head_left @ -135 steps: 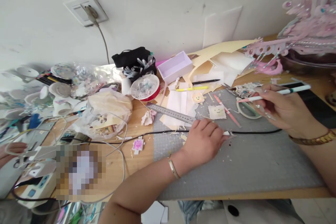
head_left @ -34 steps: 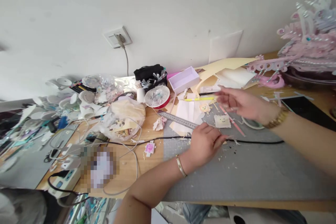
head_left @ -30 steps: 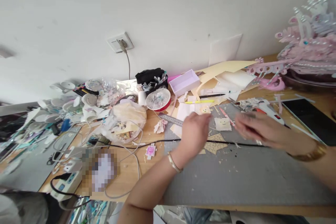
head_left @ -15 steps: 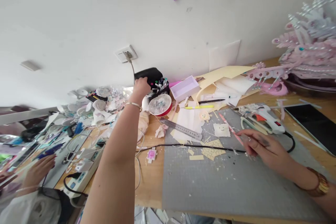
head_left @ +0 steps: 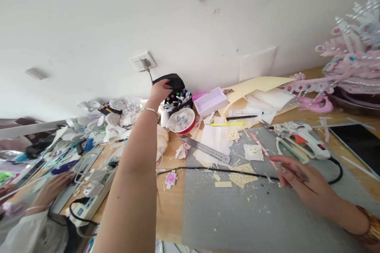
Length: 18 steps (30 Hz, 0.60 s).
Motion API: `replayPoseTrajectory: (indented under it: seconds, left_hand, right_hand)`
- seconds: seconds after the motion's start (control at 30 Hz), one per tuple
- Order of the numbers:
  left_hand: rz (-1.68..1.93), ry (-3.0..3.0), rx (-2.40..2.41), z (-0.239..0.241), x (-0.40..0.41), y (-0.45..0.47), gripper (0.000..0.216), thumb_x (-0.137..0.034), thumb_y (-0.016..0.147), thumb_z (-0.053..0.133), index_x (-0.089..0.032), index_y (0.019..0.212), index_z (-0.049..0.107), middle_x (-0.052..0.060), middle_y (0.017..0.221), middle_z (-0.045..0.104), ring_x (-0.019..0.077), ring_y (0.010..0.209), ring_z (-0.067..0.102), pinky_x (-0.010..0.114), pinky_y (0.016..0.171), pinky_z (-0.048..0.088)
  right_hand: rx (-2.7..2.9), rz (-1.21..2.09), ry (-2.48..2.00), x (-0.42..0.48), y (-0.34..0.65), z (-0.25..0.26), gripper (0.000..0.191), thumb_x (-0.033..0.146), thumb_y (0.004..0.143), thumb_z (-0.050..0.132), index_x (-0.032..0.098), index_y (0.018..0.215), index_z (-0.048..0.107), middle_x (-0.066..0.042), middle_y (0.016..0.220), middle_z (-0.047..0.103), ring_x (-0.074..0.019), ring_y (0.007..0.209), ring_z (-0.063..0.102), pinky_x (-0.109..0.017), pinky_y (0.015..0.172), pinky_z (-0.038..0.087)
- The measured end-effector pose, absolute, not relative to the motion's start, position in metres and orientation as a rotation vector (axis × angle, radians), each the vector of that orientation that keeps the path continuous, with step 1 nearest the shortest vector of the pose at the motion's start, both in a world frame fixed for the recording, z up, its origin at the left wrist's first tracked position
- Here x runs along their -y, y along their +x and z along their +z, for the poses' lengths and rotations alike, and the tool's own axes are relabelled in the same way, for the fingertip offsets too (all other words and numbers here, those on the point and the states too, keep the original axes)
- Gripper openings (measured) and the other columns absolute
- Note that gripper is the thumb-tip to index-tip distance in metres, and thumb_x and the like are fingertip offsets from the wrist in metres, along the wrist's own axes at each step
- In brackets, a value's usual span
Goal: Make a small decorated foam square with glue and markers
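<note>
My left hand (head_left: 159,89) is stretched far across the bench, with its fingers closed on the flap of a black pouch (head_left: 173,83) of marker pens (head_left: 177,97) by the wall. My right hand (head_left: 299,174) lies on the grey cutting mat (head_left: 252,213) with its fingers loosely spread and nothing in it. It touches the black cable (head_left: 213,170) that runs across the mat. A cracked-pattern beige paper piece (head_left: 244,178) lies just to its left. A white glue gun (head_left: 308,146) rests behind it.
Near the mat's far edge lie a steel ruler (head_left: 205,149), two small smiley paper squares (head_left: 253,151), a round tub with a red rim (head_left: 181,120) and a lilac box (head_left: 211,101). A pink ornament (head_left: 350,63) stands far right. Another person's hand (head_left: 55,184) rests at the left near a power strip (head_left: 95,197).
My left hand left the mat and reached to the black pouch at the wall. My right hand put its tool down and came to rest on the mat; the glue gun now lies there.
</note>
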<state>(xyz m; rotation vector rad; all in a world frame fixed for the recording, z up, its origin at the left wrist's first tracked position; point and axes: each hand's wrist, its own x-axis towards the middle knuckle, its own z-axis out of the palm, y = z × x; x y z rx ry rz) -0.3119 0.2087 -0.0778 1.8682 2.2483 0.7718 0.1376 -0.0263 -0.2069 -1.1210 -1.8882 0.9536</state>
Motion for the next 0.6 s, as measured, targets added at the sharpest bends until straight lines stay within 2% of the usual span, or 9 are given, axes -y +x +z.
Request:
replayPoseTrajectory:
  seconds: [0.07,0.17,0.43,0.6]
  left_hand:
    - [0.731,1.873,-2.23,-0.079,-0.21,-0.307,0.061,-0.014,0.077,0.063,-0.014,0.138,0.059,0.008,0.112,0.076,0.0228,0.1,0.071,0.031,0.092,0.055]
    - [0.677,1.884,-2.212,-0.083,-0.212,-0.299,0.051,-0.011,0.078,0.058,-0.014,0.129,0.066,0.007,0.106,0.077,0.0214,0.093,0.072,0.029,0.088,0.056]
    - [0.603,1.906,-2.208,-0.092,-0.227,-0.293,0.046,0.0,0.068,0.055,-0.012,0.109,0.074,0.012,0.108,0.077,0.0233,0.105,0.071,0.029,0.096,0.053]
    - [0.592,1.858,-2.208,-0.093,-0.228,-0.302,0.044,-0.005,0.075,0.053,-0.012,0.113,0.075,0.011,0.109,0.077,0.0219,0.098,0.072,0.029,0.09,0.056]
  right_hand:
    - [1.899,0.938,-1.109,0.026,0.138,-0.208,0.028,0.036,0.098,0.045,0.024,0.116,0.063,0.004,0.055,0.061,-0.0157,0.046,0.059,-0.028,0.048,0.046]
    - [1.913,0.911,-1.104,0.025,0.139,-0.209,0.028,0.035,0.098,0.044,0.024,0.116,0.063,0.004,0.054,0.061,-0.016,0.046,0.061,-0.028,0.048,0.047]
    - [1.953,0.873,-1.111,0.023,0.142,-0.213,0.028,0.035,0.098,0.046,0.025,0.116,0.065,0.004,0.054,0.061,-0.0158,0.046,0.062,-0.027,0.048,0.049]
    - [1.976,0.835,-1.1,0.022,0.144,-0.218,0.026,0.031,0.098,0.046,0.026,0.117,0.064,0.005,0.056,0.062,-0.015,0.048,0.063,-0.026,0.05,0.05]
